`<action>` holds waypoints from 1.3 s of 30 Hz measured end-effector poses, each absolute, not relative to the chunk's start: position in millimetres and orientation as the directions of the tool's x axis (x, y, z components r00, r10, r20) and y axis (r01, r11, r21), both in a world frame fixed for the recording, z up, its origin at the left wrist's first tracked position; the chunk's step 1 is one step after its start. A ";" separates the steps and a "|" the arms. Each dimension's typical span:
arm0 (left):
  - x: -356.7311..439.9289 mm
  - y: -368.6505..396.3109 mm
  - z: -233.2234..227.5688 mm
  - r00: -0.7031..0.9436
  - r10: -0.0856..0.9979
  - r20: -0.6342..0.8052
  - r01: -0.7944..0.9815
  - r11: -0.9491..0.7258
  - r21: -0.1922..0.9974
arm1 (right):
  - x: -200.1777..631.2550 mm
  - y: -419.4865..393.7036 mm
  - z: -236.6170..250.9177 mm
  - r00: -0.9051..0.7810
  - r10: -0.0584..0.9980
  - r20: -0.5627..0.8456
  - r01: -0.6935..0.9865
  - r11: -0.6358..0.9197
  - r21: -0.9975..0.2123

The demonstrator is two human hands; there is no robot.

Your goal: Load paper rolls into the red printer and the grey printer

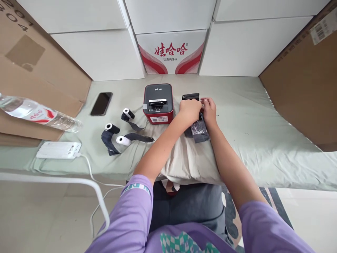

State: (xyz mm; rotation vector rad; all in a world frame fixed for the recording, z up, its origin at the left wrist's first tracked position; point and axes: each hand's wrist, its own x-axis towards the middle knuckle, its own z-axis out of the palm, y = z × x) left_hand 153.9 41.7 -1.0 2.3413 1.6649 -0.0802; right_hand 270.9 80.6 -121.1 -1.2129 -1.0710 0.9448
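Right now we've got both hands up around the middle of the frame, just right of the small red-and-dark-grey label printer (158, 104). Our left hand (190, 109) is curled down over a small black rectangular cassette-like part (190, 96), and our right hand (209, 111) is pinched in close beside it, fingers narrow, gripping the dark grey strip of ribbon or label tape (198, 131) that trails back toward us over the beige cushion (184, 158).

Looks to us like we're mid-way through fitting that strip into the black part; the fingers hide the join. Next bit probably wants a steady, fine pull to keep the strip flat.

Lower left of the printer: three white-cored rolls with dark tape (117, 135) lying loose.
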 end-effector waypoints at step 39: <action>-166.4 -130.4 24.3 -0.678 0.625 0.386 0.463 -0.044 0.885 | 272.2 97.8 -138.9 0.233 0.946 0.227 -0.009 0.235 -0.972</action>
